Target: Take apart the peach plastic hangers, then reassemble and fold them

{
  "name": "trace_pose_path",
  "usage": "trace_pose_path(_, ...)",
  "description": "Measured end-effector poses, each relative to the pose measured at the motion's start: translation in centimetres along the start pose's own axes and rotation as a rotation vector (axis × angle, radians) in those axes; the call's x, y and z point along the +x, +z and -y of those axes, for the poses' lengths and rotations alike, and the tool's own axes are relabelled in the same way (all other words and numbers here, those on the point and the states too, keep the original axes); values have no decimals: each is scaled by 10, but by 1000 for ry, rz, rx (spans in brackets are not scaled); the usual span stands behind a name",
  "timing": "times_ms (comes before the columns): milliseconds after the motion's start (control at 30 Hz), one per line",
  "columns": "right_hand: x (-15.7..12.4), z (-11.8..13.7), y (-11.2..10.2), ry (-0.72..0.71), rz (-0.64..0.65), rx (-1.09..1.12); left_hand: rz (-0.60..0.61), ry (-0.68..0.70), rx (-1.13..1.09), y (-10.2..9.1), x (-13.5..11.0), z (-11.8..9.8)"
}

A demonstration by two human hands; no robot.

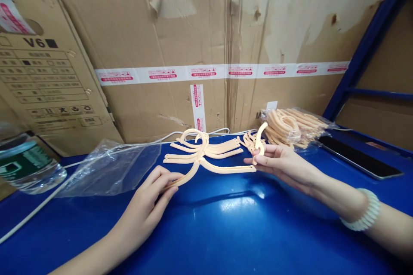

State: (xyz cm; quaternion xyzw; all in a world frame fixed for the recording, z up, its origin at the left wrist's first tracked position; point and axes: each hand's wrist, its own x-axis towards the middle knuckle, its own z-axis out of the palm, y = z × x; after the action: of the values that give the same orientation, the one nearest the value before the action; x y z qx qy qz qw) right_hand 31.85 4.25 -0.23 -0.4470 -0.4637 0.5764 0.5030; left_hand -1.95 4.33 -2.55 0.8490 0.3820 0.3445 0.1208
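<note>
My left hand [151, 202] pinches the left end of a cream plastic hanger body [213, 166] that lies on the blue table [226, 232]. Fingers of my right hand [280, 161] are closed on a small cream hook piece [260, 139], held upright just beyond the hanger body's right end. Behind the hanger body sits a loose stack of similar hangers [203, 146]. A few more hook pieces [248, 139] lie beside my right hand.
A clear plastic bag [109, 167] lies at the left, with a water bottle [26, 165] beyond it. A bagged bundle of hanger parts [293, 126] and a dark phone [358, 157] sit at the right. A white cable [38, 208] crosses the table. Cardboard boxes [200, 43] form the back wall.
</note>
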Motion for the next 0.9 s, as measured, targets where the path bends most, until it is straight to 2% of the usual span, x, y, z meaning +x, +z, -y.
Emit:
trace_pose_path(167,1,2,-7,98,108,-14,2,18,16,1,-1,5)
trace_pose_path(400,-1,3,-9,242,238,111,-18,27,19,1,-2,6)
trace_pose_path(900,-3,3,-5,289,227,55,-40,76,48,1,-2,1)
